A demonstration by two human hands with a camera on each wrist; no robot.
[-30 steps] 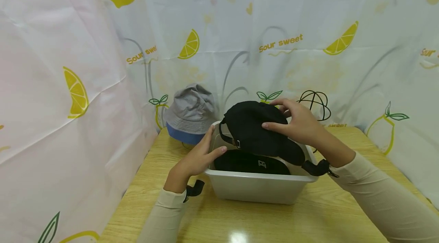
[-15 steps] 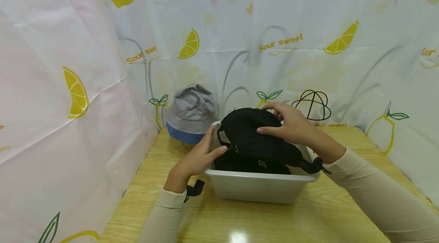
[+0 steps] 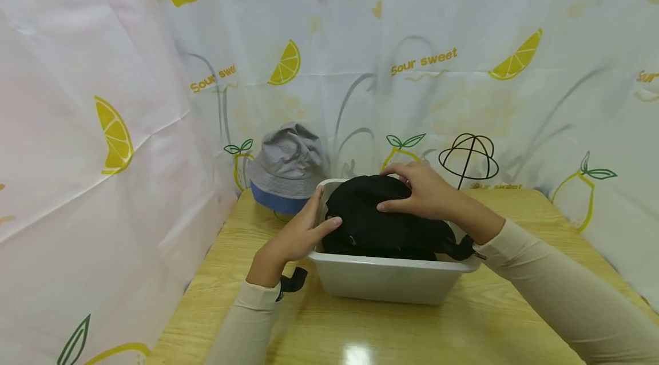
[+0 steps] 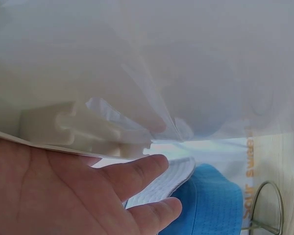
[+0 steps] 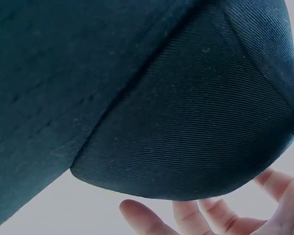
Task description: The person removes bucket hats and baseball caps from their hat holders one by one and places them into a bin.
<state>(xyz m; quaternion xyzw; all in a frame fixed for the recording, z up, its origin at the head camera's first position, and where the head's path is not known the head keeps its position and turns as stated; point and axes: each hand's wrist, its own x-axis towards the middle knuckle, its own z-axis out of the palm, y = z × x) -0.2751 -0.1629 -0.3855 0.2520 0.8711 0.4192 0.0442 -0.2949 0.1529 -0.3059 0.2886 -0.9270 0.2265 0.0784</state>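
In the head view a white plastic bin (image 3: 381,279) stands on the table. My right hand (image 3: 424,190) holds a black baseball cap (image 3: 365,210) by its crown, thumb on the near side and fingers over the top; the cap sits low in the bin. Beneath it, another black cap (image 3: 412,254) is mostly covered. In the right wrist view, fingers (image 5: 196,218) lie along the edge of the cap's crown. My left hand (image 3: 297,234) rests at the bin's left rim with straight, spread fingers, the thumb over the inside. The left wrist view has these fingers (image 4: 142,171) outside the wall.
Behind the left hand, a grey bucket hat (image 3: 289,162) sits over a blue one (image 3: 278,200) at the table's back left. A black wire hat stand (image 3: 468,158) rises behind the bin on the right. A lemon-print cloth (image 3: 340,22) hangs behind the wooden table (image 3: 401,333).
My right hand has lowered the black cap into the bin, moving down and slightly left, so it covers most of the cap below. The left hand has stayed at the rim.
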